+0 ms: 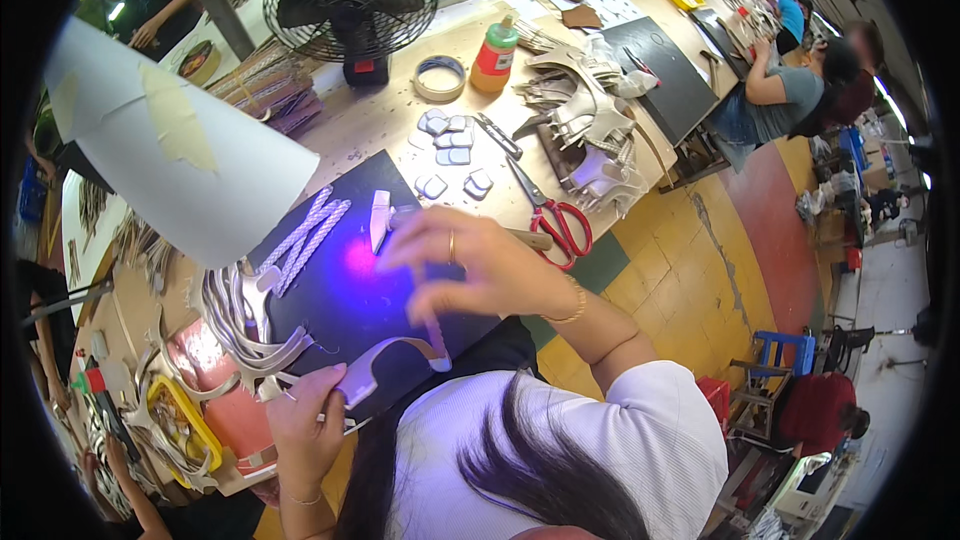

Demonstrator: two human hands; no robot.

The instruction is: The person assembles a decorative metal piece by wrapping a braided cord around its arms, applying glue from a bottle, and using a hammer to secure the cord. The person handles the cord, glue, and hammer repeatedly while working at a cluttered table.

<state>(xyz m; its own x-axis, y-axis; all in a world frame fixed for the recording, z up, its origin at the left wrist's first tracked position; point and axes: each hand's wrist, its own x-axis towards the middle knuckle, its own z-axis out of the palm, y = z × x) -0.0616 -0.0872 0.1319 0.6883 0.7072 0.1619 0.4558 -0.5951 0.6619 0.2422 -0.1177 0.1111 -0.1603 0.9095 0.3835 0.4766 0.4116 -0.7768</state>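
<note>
My left hand (306, 414) pinches one end of a curved pale leather strap (372, 360) at the near edge of a black mat (345, 315). The strap's other end rises toward my right hand (468, 262), which hovers over the mat, slightly blurred, its fingers apart and nothing visible in them. Partly hidden behind that hand lies a hammer (380, 220), its handle showing beyond the knuckles. Braided pale cords (308, 240) rest on the mat, beside a bundle of curved straps (232, 305). Violet light falls on the mat's middle.
A white paper-like shade (190, 150) hangs at left. Ahead stand a fan (350, 0), a tape roll (440, 80) and a glue bottle (495, 55). Red-handled scissors (560, 225), a cutter (498, 136), small pale pieces (455, 140) and stacked leather parts (590, 110) lie right.
</note>
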